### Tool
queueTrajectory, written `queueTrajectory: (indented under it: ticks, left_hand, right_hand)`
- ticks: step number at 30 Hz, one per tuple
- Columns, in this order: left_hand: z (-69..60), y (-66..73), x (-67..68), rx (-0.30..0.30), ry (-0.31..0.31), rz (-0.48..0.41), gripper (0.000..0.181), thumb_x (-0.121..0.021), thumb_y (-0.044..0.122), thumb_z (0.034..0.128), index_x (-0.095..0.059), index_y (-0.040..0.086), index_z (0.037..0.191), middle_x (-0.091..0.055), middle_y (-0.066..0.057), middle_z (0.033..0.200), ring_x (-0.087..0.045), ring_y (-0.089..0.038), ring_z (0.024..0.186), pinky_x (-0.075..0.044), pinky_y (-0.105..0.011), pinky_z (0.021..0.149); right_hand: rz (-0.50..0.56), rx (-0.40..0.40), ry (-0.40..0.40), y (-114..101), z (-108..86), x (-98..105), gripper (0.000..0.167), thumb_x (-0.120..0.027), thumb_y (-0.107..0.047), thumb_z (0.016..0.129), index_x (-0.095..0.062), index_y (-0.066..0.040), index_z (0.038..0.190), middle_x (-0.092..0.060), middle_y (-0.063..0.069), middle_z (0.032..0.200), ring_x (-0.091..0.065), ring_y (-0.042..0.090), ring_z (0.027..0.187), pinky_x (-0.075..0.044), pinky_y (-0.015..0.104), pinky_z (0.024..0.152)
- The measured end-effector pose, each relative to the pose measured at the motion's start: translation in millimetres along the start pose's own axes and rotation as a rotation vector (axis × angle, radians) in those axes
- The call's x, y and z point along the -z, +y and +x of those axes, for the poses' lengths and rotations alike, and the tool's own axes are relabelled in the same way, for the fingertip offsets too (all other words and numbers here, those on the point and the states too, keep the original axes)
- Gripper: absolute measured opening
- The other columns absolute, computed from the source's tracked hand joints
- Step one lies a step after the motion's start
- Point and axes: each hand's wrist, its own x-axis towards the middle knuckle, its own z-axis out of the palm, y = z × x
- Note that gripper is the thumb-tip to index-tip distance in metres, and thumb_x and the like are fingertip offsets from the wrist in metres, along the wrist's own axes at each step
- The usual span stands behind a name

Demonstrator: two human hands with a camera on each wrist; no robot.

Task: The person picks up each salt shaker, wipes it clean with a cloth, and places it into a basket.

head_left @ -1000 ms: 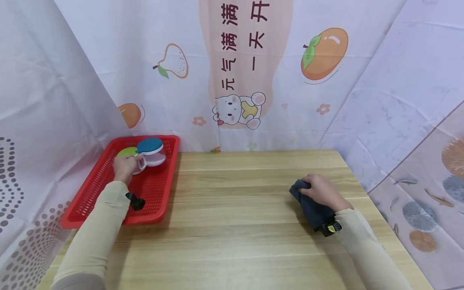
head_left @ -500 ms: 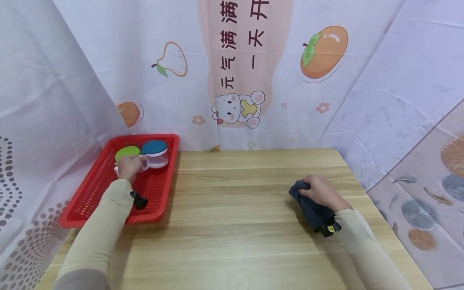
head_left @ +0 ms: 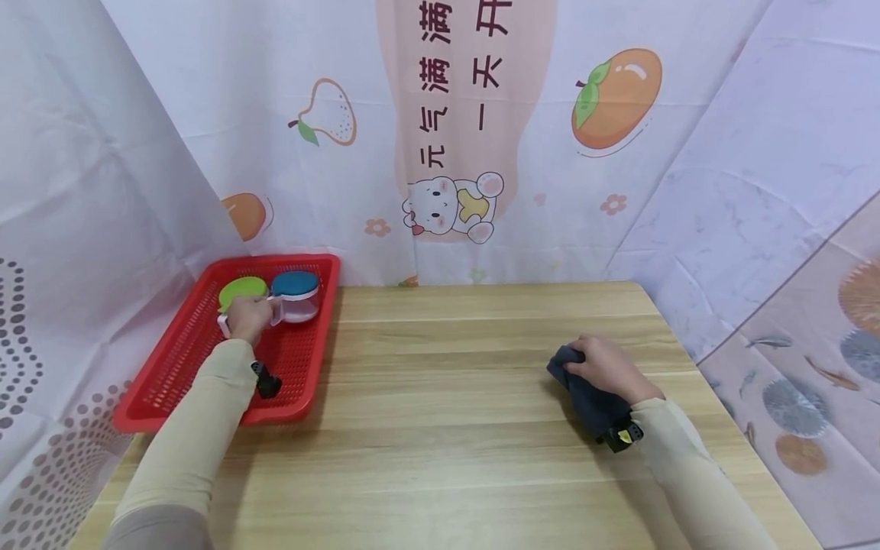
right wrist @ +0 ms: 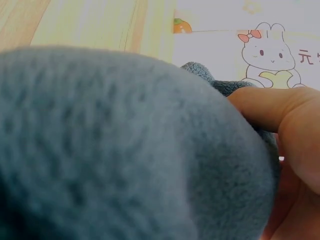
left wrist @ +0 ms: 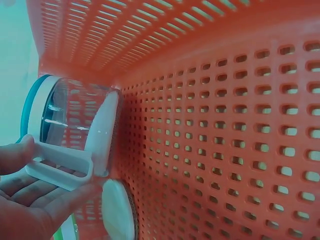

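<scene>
A clear seasoning jar with a blue lid [head_left: 295,283] stands in the back right of the red basket [head_left: 312,367]. My left hand [head_left: 249,317] holds its pale handle [left wrist: 62,165], thumb on one side and fingers on the other in the left wrist view. Beside it is a second jar with a green lid [head_left: 243,288], partly hidden by my hand; its pale handle shows left of the hand. On the right, my right hand [head_left: 608,368] pinches a dark grey cloth [head_left: 584,397], which covers much of the right wrist view [right wrist: 125,140].
The basket sits at the left back of a wooden table [head_left: 440,428], near the printed curtain [head_left: 536,153]. More hanging cloth encloses the left and right sides. Bare wood lies between the basket and the grey cloth.
The blue-lidded jar has shifted slightly right and towards me, with my left hand moving along and revealing more of the green lid. My right hand has barely moved with the cloth.
</scene>
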Motion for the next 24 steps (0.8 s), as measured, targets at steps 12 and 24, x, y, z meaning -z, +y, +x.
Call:
queueTrajectory:
  ticks: [12,24]
  left_hand:
    - [0.4,-1.5,-1.1,-0.017,0.003,0.006,0.04,-0.054,0.033,0.0958,-0.054,0.011,0.063,-0.042,0.004,0.052,-0.044,-0.025,0.069,-0.038,-0.032,0.059]
    - [2.4,-2.3,1.0,0.016,-0.041,0.008,0.034,-0.053,0.027,0.0959,-0.057,0.01,0.067,-0.044,0.003,0.054,-0.046,-0.025,0.069,-0.04,-0.032,0.057]
  right_hand:
    - [-0.009,0.006,-0.031,1,0.4,-8,0.028,-0.069,-0.016,0.087,-0.07,0.003,0.107,-0.067,0.014,0.095,-0.061,0.025,0.082,-0.05,0.043,0.074]
    - [-0.029,0.012,-0.059,-3,4.8,-26,0.026,-0.07,-0.02,0.086,-0.071,0.0,0.104,-0.068,0.01,0.091,-0.058,0.019,0.076,-0.049,0.039,0.07]
